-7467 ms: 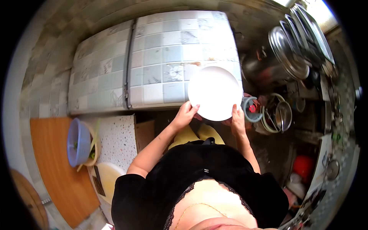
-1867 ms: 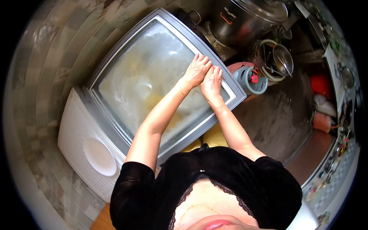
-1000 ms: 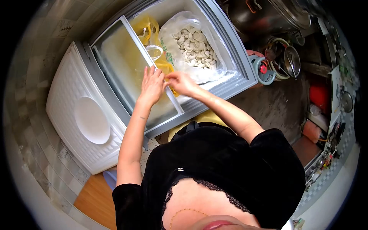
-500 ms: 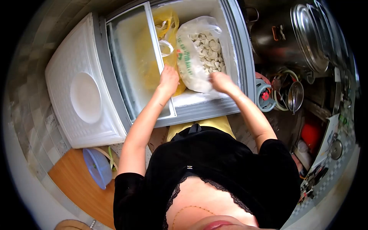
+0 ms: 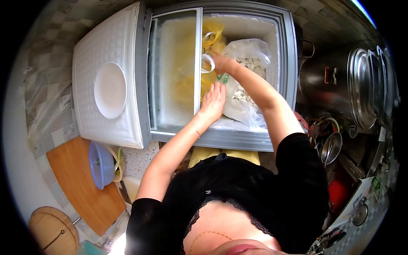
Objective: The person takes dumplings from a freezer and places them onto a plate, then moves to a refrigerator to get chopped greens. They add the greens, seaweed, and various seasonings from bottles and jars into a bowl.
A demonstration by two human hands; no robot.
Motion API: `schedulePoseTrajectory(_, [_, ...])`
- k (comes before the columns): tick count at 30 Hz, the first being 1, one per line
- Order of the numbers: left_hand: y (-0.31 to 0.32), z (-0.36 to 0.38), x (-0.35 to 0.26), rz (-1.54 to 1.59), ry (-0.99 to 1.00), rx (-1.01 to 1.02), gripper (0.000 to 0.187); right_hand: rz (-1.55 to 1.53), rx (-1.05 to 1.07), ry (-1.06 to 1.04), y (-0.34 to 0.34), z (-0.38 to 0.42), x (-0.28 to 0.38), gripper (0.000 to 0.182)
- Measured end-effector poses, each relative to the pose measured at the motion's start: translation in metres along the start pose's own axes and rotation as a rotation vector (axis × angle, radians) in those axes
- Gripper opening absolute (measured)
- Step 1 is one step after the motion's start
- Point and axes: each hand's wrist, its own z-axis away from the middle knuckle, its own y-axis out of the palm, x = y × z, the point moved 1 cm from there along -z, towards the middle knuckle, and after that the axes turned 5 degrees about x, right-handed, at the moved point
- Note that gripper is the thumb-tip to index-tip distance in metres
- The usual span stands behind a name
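Down inside the open chest freezer (image 5: 278, 80) I have the clear bag of dumplings (image 5: 246, 80) lying at the right end of the well, its long axis running away from me, knotted neck at the far end, fat bottom sagging toward the near wall. That's the thing both hands are on. My right hand (image 5: 221, 63) is the farther one, up at the neck end, fingers closed around what looks like a white loop of plastic handle (image 5: 207, 63) where the clear bag meets the yellow bag (image 5: 212, 40) beside it. I can't quite tell which bag that loop belongs to. My left hand (image 5: 213, 101) sits nearer, fingers extended and flat against the bag's left flank, pressing rather than gripping, just right of the slid-back glass lid (image 5: 176, 70). So the bag lies ahead and slightly right of both hands, left hand at its middle, right at its top. Further out, a white plate (image 5: 110, 90) rests on the white ribbed lid (image 5: 123, 123) to the left, and a big steel pot (image 5: 340, 83) stands to the right
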Motion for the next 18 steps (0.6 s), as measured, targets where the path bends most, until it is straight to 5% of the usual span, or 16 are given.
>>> schedulePoseTrajectory(1, [-0.003,-0.005,0.001,-0.031,-0.011,-0.15,0.06,-0.067,0.317,-0.068,0.006,0.008,0.009,0.038])
schedulePoseTrajectory(3, [0.001,-0.018,0.01,-0.085,-0.013,-0.325,0.073,-0.101,0.393,-0.119,-0.001,0.034,0.015,0.038])
schedulePoseTrajectory(6, [0.02,-0.044,0.024,-0.119,-0.03,-0.126,0.096,-0.082,0.299,-0.296,-0.007,0.08,-0.006,0.037])
schedulePoseTrajectory(8, [0.034,-0.063,0.034,-0.194,-0.095,-0.151,0.106,-0.052,0.438,-0.246,-0.045,0.101,-0.012,0.039])
schedulePoseTrajectory(10, [0.041,-0.072,0.04,0.143,-0.431,0.459,0.101,-0.03,0.584,-0.201,-0.069,0.106,-0.011,0.041])
schedulePoseTrajectory(11, [0.064,-0.066,0.05,0.201,-0.358,0.351,0.069,0.018,0.747,-0.045,-0.073,0.104,-0.011,0.038])
schedulePoseTrajectory(12, [0.065,-0.061,0.044,0.216,-0.367,0.352,0.069,0.069,0.902,0.113,-0.075,0.101,-0.009,0.035])
schedulePoseTrajectory(13, [0.068,-0.055,0.037,0.139,-0.36,0.454,0.049,0.07,0.907,0.103,-0.077,0.096,-0.003,0.035])
schedulePoseTrajectory(15, [0.075,-0.044,0.025,0.058,-0.356,0.555,0.031,-0.191,0.504,0.214,-0.081,0.078,0.01,0.027])
schedulePoseTrajectory(16, [0.084,-0.038,0.018,0.005,-0.312,0.555,0.02,-0.192,0.502,0.207,-0.074,0.067,0.016,0.027])
schedulePoseTrajectory(18, [0.093,-0.021,0.002,-0.041,-0.281,0.557,0.014,0.141,-0.177,-0.093,-0.059,0.048,0.033,0.024])
